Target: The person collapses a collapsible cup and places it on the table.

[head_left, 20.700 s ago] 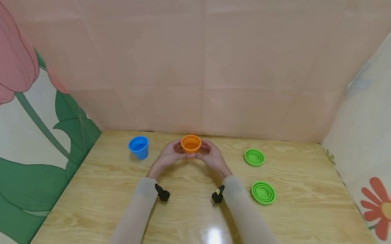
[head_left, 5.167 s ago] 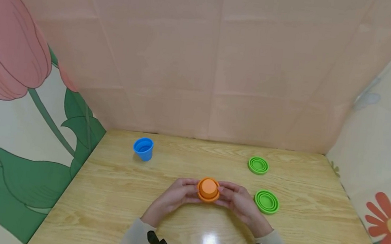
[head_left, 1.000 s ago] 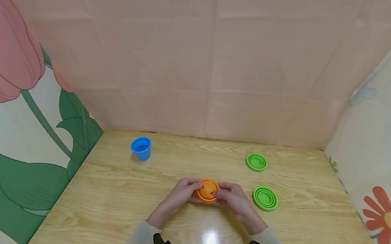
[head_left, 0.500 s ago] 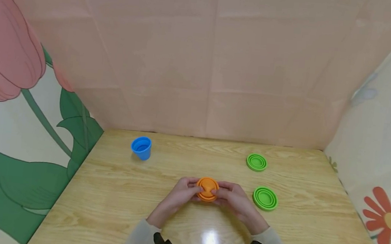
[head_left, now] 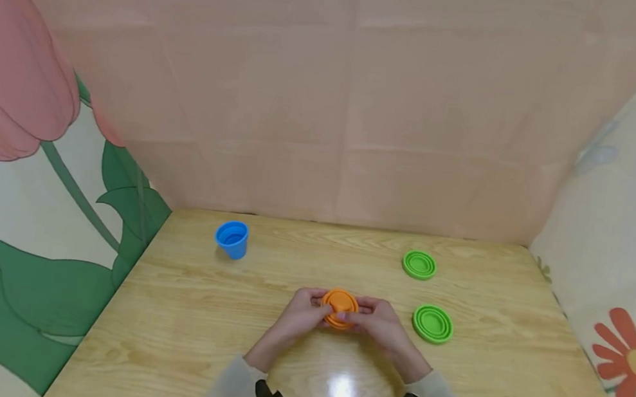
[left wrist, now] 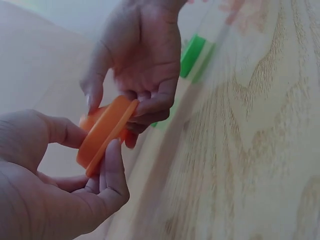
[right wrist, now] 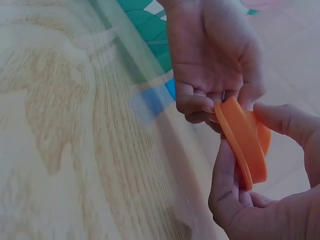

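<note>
An orange collapsible cup point(head_left: 340, 300), folded mostly flat, is held above the table between both hands, its ringed face toward the head camera. My left hand point(head_left: 300, 313) pinches its left side, thumb on the ringed face and fingers behind the rim. From the right, my right hand point(head_left: 380, 325) pinches it the same way, its thumb near the lower middle. In the left wrist view the cup point(left wrist: 106, 135) appears edge-on, with a round part standing out beyond the thick rim. The right wrist view shows the same bulge on the cup point(right wrist: 245, 142).
A blue cup point(head_left: 232, 240), unfolded and upright, stands at the back left of the wooden table point(head_left: 178, 313). Two flat green collapsible cups lie on the right, one farther back point(head_left: 419, 265) and one nearer point(head_left: 433, 324). A pink wall covering point(head_left: 325, 128) rises behind the table.
Long before, the orange cup was unfolded, mouth up, farther back; later its base faced the camera, protruding. Now it is flatter. Within the last second both thumbs shifted lower on its face.
</note>
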`<state>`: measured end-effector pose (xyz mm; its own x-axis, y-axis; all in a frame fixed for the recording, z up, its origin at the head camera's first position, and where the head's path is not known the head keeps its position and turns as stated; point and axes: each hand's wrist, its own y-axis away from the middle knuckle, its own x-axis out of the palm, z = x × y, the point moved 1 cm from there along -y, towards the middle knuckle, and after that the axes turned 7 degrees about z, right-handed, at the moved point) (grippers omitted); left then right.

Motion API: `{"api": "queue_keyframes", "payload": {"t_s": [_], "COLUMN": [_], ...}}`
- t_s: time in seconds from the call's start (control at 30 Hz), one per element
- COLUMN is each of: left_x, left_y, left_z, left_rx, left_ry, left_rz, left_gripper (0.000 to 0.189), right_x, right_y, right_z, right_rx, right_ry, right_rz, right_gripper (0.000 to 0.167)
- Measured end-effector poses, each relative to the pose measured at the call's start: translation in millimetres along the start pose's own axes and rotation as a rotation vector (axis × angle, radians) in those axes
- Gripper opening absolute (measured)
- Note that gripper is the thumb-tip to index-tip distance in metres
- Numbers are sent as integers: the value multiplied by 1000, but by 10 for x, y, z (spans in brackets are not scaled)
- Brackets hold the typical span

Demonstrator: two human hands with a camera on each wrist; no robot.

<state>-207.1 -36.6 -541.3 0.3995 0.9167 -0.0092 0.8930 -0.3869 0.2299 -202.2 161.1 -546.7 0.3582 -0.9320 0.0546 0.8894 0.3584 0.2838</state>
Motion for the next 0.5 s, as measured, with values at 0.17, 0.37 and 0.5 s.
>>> {"api": "queue_keyframes", "payload": {"t_s": [0.17,0.37,0.5], "left_x": [32,37,50], "left_y": [3,17,21], "left_z": [-18,-12,2], "left_rx": [12,0,-2], "left_ry": [-31,-55,-61], "left_rz": [-22,-22,-19], "left_gripper": [38,41,41], "right_x": [34,46,45], "right_y": [-9,-28,-29], "right_z": [4,4,-7], "right_rx": [13,28,32], "right_ry": [9,23,31], "right_rz": [-48,-78,-83], "right_gripper": [56,53,52]}}
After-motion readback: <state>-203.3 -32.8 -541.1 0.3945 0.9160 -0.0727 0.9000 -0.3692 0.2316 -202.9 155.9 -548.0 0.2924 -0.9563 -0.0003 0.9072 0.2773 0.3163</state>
